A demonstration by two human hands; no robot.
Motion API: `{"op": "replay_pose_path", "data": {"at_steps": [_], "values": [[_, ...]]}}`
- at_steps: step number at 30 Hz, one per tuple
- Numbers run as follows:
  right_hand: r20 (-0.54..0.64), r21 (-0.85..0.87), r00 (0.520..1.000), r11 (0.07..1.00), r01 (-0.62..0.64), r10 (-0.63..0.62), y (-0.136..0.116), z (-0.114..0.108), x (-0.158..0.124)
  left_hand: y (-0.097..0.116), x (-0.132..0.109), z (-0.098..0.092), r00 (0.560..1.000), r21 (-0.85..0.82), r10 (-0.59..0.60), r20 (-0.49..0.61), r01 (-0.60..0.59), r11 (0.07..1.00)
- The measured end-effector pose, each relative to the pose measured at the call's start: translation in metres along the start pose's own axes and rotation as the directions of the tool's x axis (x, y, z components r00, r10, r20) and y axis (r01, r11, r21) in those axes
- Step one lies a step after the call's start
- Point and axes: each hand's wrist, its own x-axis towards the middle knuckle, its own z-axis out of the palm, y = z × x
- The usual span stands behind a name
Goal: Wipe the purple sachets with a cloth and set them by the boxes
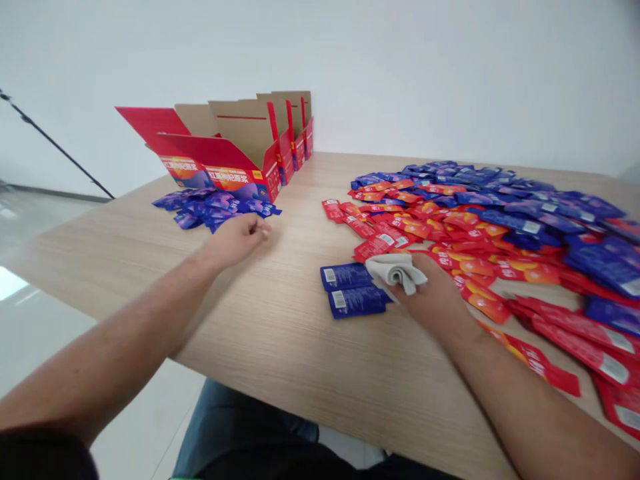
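Left hand (235,240): loosely curled, fingertips gathered, nothing visible in its grip, near a small pile of blue sachets (213,208). Right hand (430,297): closed on a bunched grey cloth (395,272), just beside two blue sachets (347,277) on the wooden tabletop (280,333). Also present: a wide spread of red and blue sachets (480,227); a row of open red-printed cartons (225,150).
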Motion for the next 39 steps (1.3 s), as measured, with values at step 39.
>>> {"op": "replay_pose_path", "data": {"at_steps": [39], "values": [[-0.144, 0.022, 0.989, 0.999, 0.027, -0.024, -0.003, -0.017, 0.011, 0.121, -0.023, 0.082, 0.938, 0.056, 0.347, -0.021, -0.345, 0.937]]}}
